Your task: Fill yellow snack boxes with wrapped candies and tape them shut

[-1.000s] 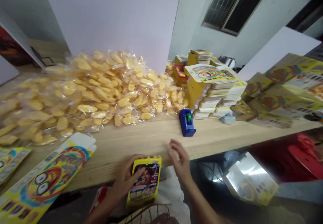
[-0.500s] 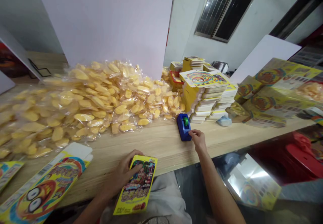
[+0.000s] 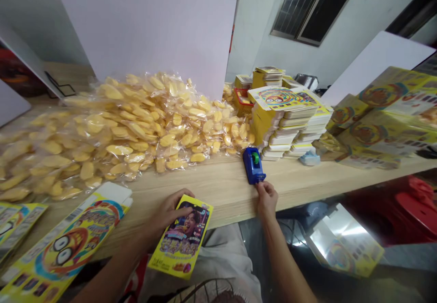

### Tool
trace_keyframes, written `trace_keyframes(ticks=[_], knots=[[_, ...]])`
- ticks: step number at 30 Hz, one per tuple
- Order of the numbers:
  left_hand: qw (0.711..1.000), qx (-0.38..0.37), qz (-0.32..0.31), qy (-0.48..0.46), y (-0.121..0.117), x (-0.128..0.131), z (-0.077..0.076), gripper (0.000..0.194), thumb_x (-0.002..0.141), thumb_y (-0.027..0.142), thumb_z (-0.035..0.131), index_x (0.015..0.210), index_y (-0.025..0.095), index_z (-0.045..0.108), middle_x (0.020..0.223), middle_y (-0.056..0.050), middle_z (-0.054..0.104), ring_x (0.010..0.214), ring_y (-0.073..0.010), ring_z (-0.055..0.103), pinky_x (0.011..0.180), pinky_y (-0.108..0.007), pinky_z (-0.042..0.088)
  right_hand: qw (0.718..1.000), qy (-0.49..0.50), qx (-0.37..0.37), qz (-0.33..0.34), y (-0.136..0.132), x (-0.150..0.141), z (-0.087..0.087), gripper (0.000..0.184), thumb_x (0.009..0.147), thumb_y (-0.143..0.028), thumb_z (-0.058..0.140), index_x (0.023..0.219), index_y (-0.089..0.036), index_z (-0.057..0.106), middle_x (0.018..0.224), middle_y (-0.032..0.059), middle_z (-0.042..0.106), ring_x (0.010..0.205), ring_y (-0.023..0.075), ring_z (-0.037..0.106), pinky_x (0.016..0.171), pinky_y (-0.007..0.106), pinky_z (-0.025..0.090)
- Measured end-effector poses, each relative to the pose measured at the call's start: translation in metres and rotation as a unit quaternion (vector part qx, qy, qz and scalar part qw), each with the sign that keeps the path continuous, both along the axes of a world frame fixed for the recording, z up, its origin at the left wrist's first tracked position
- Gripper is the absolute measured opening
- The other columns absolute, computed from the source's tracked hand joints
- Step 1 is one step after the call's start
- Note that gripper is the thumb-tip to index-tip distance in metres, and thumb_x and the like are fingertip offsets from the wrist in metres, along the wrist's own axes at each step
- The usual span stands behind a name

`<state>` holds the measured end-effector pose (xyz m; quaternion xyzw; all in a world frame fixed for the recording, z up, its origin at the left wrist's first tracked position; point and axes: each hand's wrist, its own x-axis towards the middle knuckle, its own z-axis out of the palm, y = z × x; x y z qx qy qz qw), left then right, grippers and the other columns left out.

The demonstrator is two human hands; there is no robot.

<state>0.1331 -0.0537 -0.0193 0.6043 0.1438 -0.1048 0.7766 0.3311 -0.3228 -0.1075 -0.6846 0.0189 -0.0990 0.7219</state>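
My left hand (image 3: 169,214) is shut on a flat yellow printed snack box (image 3: 180,237), holding it over the near edge of the wooden table (image 3: 211,189). My right hand (image 3: 266,201) reaches forward, its fingertips gathered against the near end of a blue tape dispenser (image 3: 254,166) with a green core. Behind the dispenser lies a large heap of clear plastic bags of yellow chips (image 3: 136,132). A long, flat printed yellow carton (image 3: 73,243) lies left of my left hand.
Stacks of flat yellow boxes (image 3: 287,125) stand behind the dispenser, with larger printed yellow cartons (image 3: 385,116) at the far right. White boards (image 3: 146,25) rise behind the table. A flattened carton (image 3: 344,243) and a red stool (image 3: 419,202) sit below the table's right side.
My right hand has moved forward from the table edge to the dispenser. My left hand has turned the box over, and its photo side now faces up.
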Motion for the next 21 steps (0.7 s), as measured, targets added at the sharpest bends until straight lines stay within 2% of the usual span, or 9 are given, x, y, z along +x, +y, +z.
trace_keyframes(ticks=[5, 8, 9, 11, 14, 16, 17, 19, 21], knots=[[0.999, -0.021, -0.031, 0.017, 0.006, 0.004, 0.006, 0.032, 0.075, 0.033, 0.069, 0.099, 0.022, 0.049, 0.079, 0.003, 0.062, 0.061, -0.0137, 0.061, 0.054, -0.022, 0.045, 0.997, 0.055, 0.026, 0.037, -0.004, -0.013, 0.009, 0.035, 0.065, -0.05, 0.071, 0.072, -0.018, 0.059, 0.068, -0.0002, 0.058, 0.068, 0.0165, 0.056, 0.072, 0.035, 0.05], [0.998, -0.001, -0.052, 0.025, 0.009, 0.011, 0.013, 0.036, 0.07, 0.031, 0.073, 0.098, 0.021, 0.052, 0.077, 0.003, 0.063, 0.061, -0.0132, 0.06, 0.053, -0.021, 0.044, 0.959, 0.093, -0.007, 0.268, 0.008, -0.028, 0.039, 0.03, 0.072, -0.046, 0.07, 0.07, -0.018, 0.059, 0.073, 0.0004, 0.058, 0.071, 0.016, 0.056, 0.072, 0.032, 0.049], [0.997, 0.006, -0.067, 0.026, 0.01, 0.014, 0.014, 0.038, 0.067, 0.03, 0.075, 0.096, 0.02, 0.054, 0.076, 0.003, 0.063, 0.061, -0.0129, 0.06, 0.053, -0.02, 0.043, 0.92, 0.091, -0.04, 0.38, 0.017, -0.031, 0.052, 0.028, 0.075, -0.043, 0.069, 0.07, -0.018, 0.059, 0.074, 0.0004, 0.057, 0.072, 0.0154, 0.055, 0.072, 0.03, 0.047], [0.994, 0.013, -0.107, 0.021, 0.011, 0.021, 0.016, 0.041, 0.06, 0.03, 0.079, 0.091, 0.017, 0.056, 0.074, 0.003, 0.062, 0.06, -0.0123, 0.058, 0.053, -0.02, 0.042, 0.809, 0.063, -0.12, 0.572, 0.04, -0.036, 0.078, 0.024, 0.079, -0.038, 0.065, 0.07, -0.017, 0.058, 0.071, -0.0007, 0.055, 0.069, 0.0133, 0.051, 0.066, 0.026, 0.042], [0.987, 0.02, -0.158, 0.007, 0.011, 0.027, 0.017, 0.04, 0.056, 0.03, 0.081, 0.086, 0.015, 0.058, 0.072, 0.003, 0.061, 0.062, -0.0116, 0.055, 0.053, -0.019, 0.041, 0.661, 0.007, -0.209, 0.721, 0.078, -0.038, 0.106, 0.018, 0.081, -0.031, 0.059, 0.071, -0.015, 0.056, 0.066, -0.0029, 0.05, 0.062, 0.0103, 0.043, 0.059, 0.023, 0.035], [0.986, 0.027, -0.167, -0.006, 0.01, 0.027, 0.017, 0.037, 0.057, 0.03, 0.081, 0.083, 0.015, 0.059, 0.071, 0.004, 0.058, 0.062, -0.0105, 0.053, 0.054, -0.018, 0.04, 0.602, -0.028, -0.254, 0.757, 0.097, -0.041, 0.113, 0.016, 0.081, -0.027, 0.056, 0.07, -0.015, 0.055, 0.064, -0.0038, 0.048, 0.059, 0.0093, 0.041, 0.056, 0.022, 0.033], [0.985, 0.029, -0.168, -0.013, 0.01, 0.026, 0.016, 0.036, 0.057, 0.03, 0.081, 0.082, 0.015, 0.06, 0.07, 0.005, 0.056, 0.063, -0.0101, 0.052, 0.055, -0.018, 0.039, 0.588, -0.048, -0.28, 0.757, 0.104, -0.043, 0.114, 0.015, 0.08, -0.025, 0.055, 0.069, -0.015, 0.055, 0.062, -0.0042, 0.047, 0.058, 0.009, 0.04, 0.055, 0.022, 0.031], [0.984, 0.037, -0.169, -0.032, 0.011, 0.024, 0.013, 0.036, 0.057, 0.031, 0.082, 0.082, 0.015, 0.061, 0.071, 0.004, 0.056, 0.065, -0.0103, 0.051, 0.056, -0.018, 0.038, 0.593, -0.085, -0.343, 0.723, 0.111, -0.048, 0.113, 0.017, 0.078, -0.024, 0.057, 0.064, -0.016, 0.053, 0.058, -0.005, 0.044, 0.054, 0.0082, 0.037, 0.051, 0.022, 0.027], [0.983, 0.041, -0.17, -0.055, 0.012, 0.022, 0.011, 0.038, 0.059, 0.033, 0.082, 0.085, 0.015, 0.062, 0.077, 0.002, 0.058, 0.07, -0.0121, 0.053, 0.06, -0.019, 0.04, 0.622, -0.1, -0.395, 0.669, 0.113, -0.055, 0.111, 0.023, 0.075, -0.028, 0.064, 0.06, -0.016, 0.052, 0.054, -0.0053, 0.044, 0.051, 0.0077, 0.037, 0.049, 0.022, 0.024]])
